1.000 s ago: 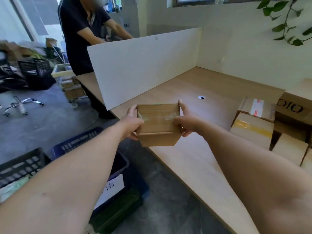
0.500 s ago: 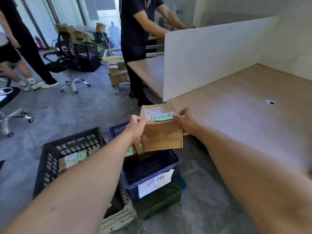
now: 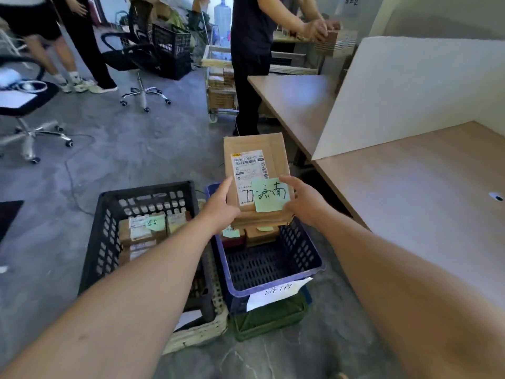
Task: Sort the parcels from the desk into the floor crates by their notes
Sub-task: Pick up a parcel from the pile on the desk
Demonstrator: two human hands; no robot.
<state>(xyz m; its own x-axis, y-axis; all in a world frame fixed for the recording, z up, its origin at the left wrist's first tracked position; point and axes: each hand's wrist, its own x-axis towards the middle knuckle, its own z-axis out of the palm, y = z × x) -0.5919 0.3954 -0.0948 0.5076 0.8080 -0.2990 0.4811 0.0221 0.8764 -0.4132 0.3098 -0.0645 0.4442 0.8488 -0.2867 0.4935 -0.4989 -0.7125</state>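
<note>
- Parcel (image 3: pixel 254 160) is a flat brown carton held in the air over the far end of the blue crate (image 3: pixel 318 258), off the counter (image 3: pixel 423 201), with its labelled face turned up toward the camera.
- A green note (image 3: pixel 270 194) is stuck on the near part of this face. Its handwriting seems to match the paper label (image 3: pixel 278 292) on the front of the blue crate, so this crate is probably the correct one.
- The left hand (image 3: pixel 221 206) grips the left edge of the parcel and the right hand (image 3: pixel 303 201) grips the right edge. On each side the thumb lies on the top face, and the other fingers appear to go underneath, where they are hidden.
- Both forearms are stretched forward and a little down, almost parallel, with the wrists near the same height, so the parcel sits between them with its far end tilted up.
- To do this step well, it is better to lower the parcel flat onto the free floor of the crate, nearer than the small parcels (image 3: pixel 262 233) at the far end, and to let go only when it rests there.
- The note should stay on top and readable; a fingertip dragging over it could peel it off.
- The black crate (image 3: pixel 93 242) stands just beside on the left with other parcels, so the parcel should come straight down.
</note>
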